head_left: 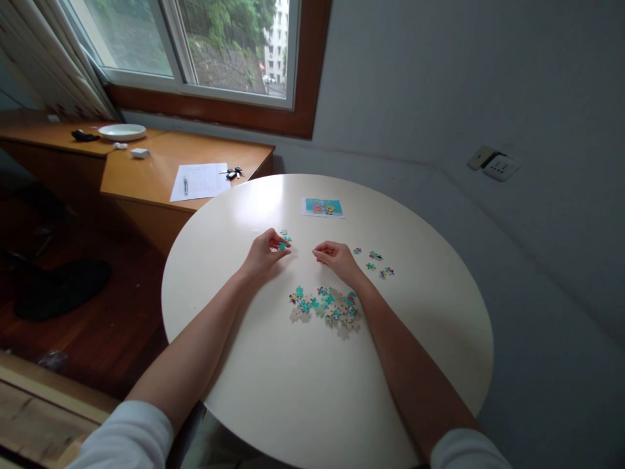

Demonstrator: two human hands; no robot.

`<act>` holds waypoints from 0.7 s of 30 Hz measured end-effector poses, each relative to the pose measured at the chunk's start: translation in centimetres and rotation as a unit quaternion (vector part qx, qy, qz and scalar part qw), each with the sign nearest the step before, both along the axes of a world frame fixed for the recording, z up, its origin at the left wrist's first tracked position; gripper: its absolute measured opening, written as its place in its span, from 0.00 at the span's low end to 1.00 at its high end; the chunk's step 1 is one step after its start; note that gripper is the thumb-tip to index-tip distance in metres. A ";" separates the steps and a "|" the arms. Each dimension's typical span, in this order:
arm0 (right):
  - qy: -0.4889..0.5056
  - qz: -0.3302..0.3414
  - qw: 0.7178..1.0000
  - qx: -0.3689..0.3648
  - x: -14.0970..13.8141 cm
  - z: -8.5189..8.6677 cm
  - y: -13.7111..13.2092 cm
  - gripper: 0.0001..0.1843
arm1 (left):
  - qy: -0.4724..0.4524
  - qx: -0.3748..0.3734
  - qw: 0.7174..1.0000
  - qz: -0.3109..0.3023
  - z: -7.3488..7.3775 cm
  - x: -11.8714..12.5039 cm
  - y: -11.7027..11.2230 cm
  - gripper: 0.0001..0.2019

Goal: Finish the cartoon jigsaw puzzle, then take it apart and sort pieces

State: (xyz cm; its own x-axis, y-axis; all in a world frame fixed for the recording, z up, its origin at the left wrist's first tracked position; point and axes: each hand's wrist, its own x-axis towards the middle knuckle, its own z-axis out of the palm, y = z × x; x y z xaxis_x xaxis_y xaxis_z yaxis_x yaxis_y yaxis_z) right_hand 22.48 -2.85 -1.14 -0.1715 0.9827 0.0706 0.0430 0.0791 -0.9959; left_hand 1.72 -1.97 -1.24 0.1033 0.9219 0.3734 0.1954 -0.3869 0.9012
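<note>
My left hand [263, 253] is closed, with a teal jigsaw puzzle piece [282, 245] at its fingertips and thumb. Just beyond those fingers, a pale teal piece [284, 232] lies on the round white table [273, 378]. Across a small gap, my right hand [336, 256] has its thumb and fingers pinched together; whatever may be between them is hidden. Nearer to me, between my forearms, lies a loose pile of jigsaw pieces [336, 306], some colour side up and others showing plain backs. Several separate pieces [371, 266] are scattered right of my right hand.
A small picture card [322, 208] with cartoon figures lies at the table's far side. On the wooden desk [161, 156] at the left are a paper sheet [205, 179], a pen [185, 185], keys [233, 173] and a white plate [122, 132]. A wall borders the right.
</note>
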 end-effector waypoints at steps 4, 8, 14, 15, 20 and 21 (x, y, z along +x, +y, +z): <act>-0.005 0.001 1.000 0.003 0.1 0.1 0.0 0.16 | 0.005 -0.004 1.000 -0.005 -0.1 0.0 0.0 0.14; -0.012 -0.002 1.000 0.006 0.1 -0.1 0.0 0.16 | 0.011 0.003 1.000 0.008 -0.1 -0.1 0.0 0.14; -0.019 -0.004 1.000 0.017 0.0 -0.2 0.0 0.17 | 0.026 0.016 0.996 0.086 0.5 -0.5 0.0 0.12; -0.022 -0.005 1.000 0.019 0.0 -0.2 0.0 0.17 | 0.033 0.020 0.993 0.107 0.6 -0.7 0.1 0.12; -0.023 -0.006 1.000 0.019 0.0 -0.1 -0.1 0.17 | 0.043 -0.004 0.974 0.221 0.1 -2.4 1.1 0.10; -0.023 -0.005 1.000 0.020 0.0 -0.1 -0.1 0.18 | 0.039 -0.014 0.970 0.239 -0.2 -2.7 1.4 0.11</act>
State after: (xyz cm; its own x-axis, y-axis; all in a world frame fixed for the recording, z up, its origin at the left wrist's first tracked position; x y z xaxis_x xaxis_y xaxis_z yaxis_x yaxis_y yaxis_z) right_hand 22.47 -2.91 -1.28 -0.1659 0.9809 0.1017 0.0891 0.1177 -0.9891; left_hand -1.00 -0.60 -1.40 -0.3113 0.8813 0.3557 0.4148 -0.2107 0.8852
